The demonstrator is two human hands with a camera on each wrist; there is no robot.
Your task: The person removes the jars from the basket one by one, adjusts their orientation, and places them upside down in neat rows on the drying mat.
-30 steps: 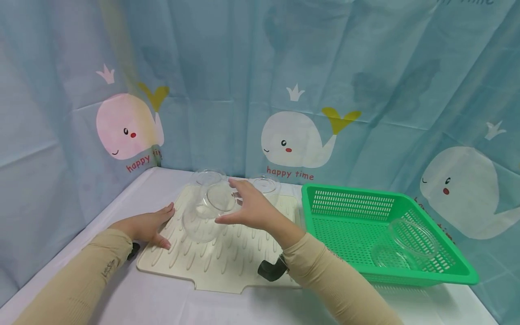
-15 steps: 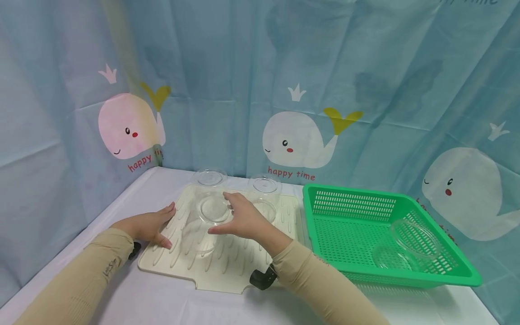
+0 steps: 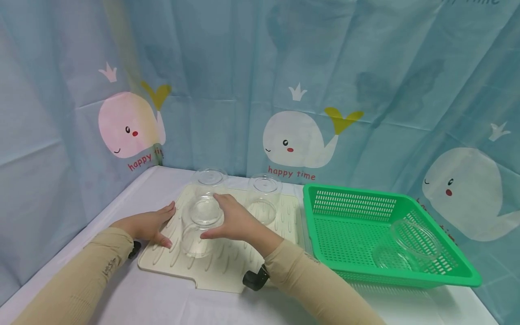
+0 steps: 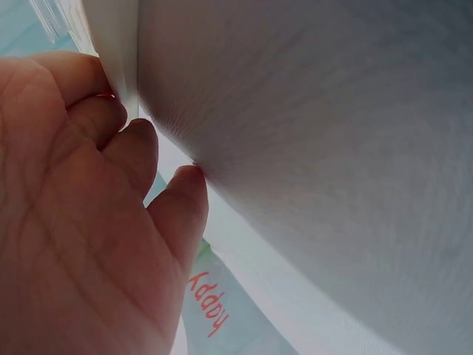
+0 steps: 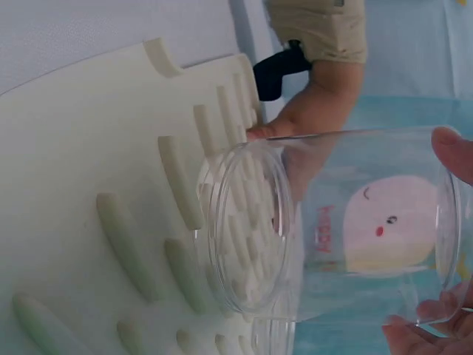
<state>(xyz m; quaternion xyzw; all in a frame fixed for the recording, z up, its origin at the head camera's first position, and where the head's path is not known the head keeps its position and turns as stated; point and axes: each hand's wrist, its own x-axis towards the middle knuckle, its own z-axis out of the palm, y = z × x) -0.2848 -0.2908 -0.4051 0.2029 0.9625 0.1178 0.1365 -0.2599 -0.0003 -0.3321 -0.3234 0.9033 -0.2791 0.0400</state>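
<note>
My right hand [image 3: 235, 221] grips a clear plastic jar [image 3: 195, 230] near its upper end, thumb on one side and fingers on the other. The jar stands upright over the cream ridged mat [image 3: 221, 275]; in the right wrist view its lower ring [image 5: 251, 225] is right at the ridges. Behind it on the mat are two similar clear jars, one at back left [image 3: 210, 178] and one to its right [image 3: 264, 184]. My left hand [image 3: 144, 225] rests at the mat's left edge, thumb on top; the left wrist view shows its fingers [image 4: 177, 211] against the mat's side and white cloth.
A green slotted basket [image 3: 349, 189] stands right of the mat, with a clear jar [image 3: 414, 239] lying tilted inside it. White cloth [image 3: 162, 302] covers the table. A blue whale-print curtain [image 3: 227, 90] hangs behind and at both sides.
My right hand has moved left and lower with its jar, which was tilted a second ago and now stands upright at the mat. The left hand has stayed in place.
</note>
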